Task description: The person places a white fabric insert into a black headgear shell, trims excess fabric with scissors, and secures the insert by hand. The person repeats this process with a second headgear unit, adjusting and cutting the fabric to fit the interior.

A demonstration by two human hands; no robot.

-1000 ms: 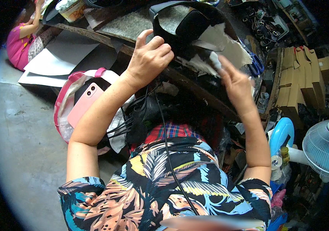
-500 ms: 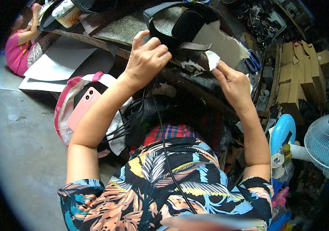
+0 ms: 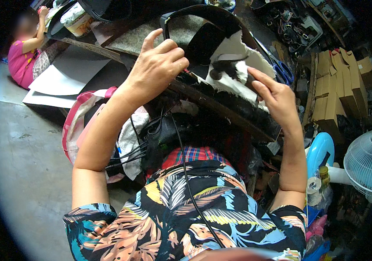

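Note:
A wide black band (image 3: pixel 210 16), stiff and curved like an arch, stands on the workbench in front of me. My left hand (image 3: pixel 160 63) is closed at the band's left side, index finger raised and the other fingers curled; its thumb is hidden. Inside the arch a white sheet (image 3: pixel 229 50) with ragged, torn edges lies against the black material. Between the thumb and fingers of my right hand (image 3: pixel 275 95) is pinched a torn white scrap (image 3: pixel 241 71) with dark patches, folded back from the sheet.
Blue-handled scissors (image 3: pixel 284 71) lie right of the sheet. White sheets (image 3: pixel 66 76) and a tub (image 3: pixel 76 21) are at the left, near a person in pink (image 3: pixel 20 65). A pink-trimmed bag (image 3: pixel 70 126) hangs below my left arm. Cardboard boxes (image 3: pixel 336 87) and a fan (image 3: pixel 364 161) stand right.
My right hand has moved slightly right and toward me, with the scrap pulled further back and its dark patches showing. My left hand has shifted a little left.

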